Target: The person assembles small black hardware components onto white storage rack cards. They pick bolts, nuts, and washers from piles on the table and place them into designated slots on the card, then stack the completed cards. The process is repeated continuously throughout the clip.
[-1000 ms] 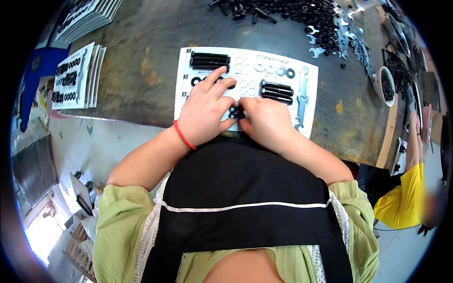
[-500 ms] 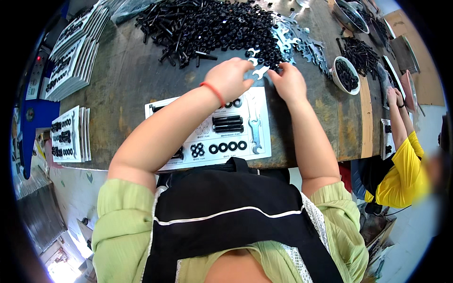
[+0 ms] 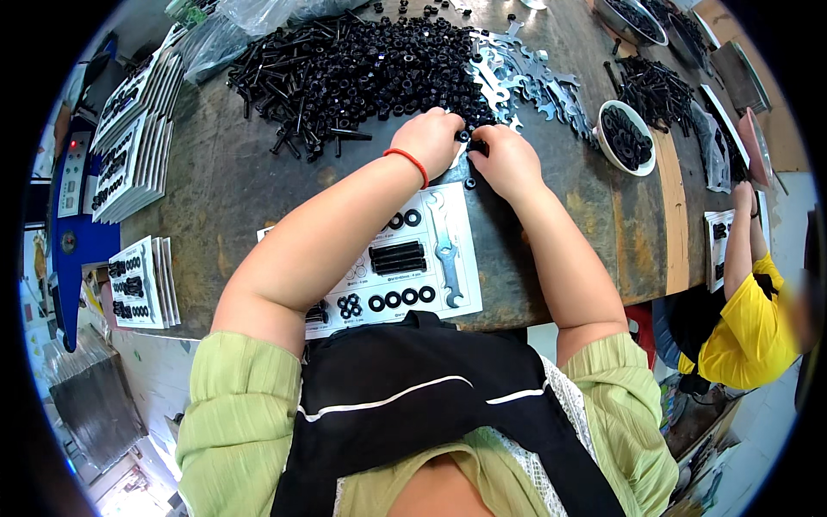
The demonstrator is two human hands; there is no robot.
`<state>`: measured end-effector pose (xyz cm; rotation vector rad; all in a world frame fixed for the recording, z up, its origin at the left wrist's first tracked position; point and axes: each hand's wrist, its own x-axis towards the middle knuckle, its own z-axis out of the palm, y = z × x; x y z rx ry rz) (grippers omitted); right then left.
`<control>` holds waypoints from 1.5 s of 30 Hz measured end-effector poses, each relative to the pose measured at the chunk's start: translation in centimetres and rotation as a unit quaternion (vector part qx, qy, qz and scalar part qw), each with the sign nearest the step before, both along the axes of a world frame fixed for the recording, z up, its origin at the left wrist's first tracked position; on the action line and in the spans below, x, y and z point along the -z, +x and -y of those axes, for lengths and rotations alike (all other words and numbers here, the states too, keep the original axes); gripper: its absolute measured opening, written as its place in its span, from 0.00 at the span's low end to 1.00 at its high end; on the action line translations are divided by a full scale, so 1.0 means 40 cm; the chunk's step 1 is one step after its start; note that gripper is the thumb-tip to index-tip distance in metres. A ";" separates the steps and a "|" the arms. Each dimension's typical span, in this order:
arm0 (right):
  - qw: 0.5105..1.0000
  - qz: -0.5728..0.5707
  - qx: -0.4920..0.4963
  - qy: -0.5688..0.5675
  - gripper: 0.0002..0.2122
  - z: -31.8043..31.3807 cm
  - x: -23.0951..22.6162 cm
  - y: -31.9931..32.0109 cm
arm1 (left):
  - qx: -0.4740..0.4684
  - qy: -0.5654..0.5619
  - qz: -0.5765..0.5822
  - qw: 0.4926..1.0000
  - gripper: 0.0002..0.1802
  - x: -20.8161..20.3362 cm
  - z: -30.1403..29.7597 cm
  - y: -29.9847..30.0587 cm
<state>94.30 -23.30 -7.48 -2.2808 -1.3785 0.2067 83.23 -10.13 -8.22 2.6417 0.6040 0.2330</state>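
Worn bench (image 3: 620, 233), bearing white card (image 3: 466, 280). Beyond card: your right hand (image 3: 508, 161) pinches black nuts (image 3: 477, 147); your left hand (image 3: 428, 140) adjoins them, closure indeterminable. Nuts likely light, rigid, slightly slippery; best held across opposite flats.

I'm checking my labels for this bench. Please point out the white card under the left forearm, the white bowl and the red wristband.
White card (image 3: 469, 276), head view: bare right margin.
White bowl (image 3: 609, 157), head view: rim, lower left.
Red wristband (image 3: 417, 165), head view: middle of its visible band.
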 end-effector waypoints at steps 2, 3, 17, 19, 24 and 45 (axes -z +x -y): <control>0.999 0.021 -0.016 -0.028 0.09 -0.004 -0.009 -0.007 | 0.001 -0.014 -0.018 1.000 0.15 -0.013 0.008 0.006; 0.999 0.021 -0.016 -0.032 0.09 -0.003 -0.013 -0.010 | 0.001 -0.022 -0.027 0.999 0.15 -0.020 0.010 0.007; 0.990 -0.144 0.005 0.006 0.07 0.073 0.022 -0.009 | -0.094 -0.078 -0.101 0.987 0.16 -0.046 -0.015 -0.223; 0.989 -0.143 0.009 0.020 0.07 0.067 0.029 -0.020 | -0.067 -0.105 -0.057 0.991 0.17 -0.048 -0.010 -0.245; 0.987 -0.147 -0.052 -0.029 0.12 0.074 0.007 -0.080 | -0.007 -0.093 -0.086 0.992 0.20 -0.039 -0.021 -0.265; 0.992 -0.033 -0.121 -0.007 0.18 0.086 -0.065 -0.402 | 0.013 0.046 0.079 0.996 0.14 -0.058 0.088 -0.668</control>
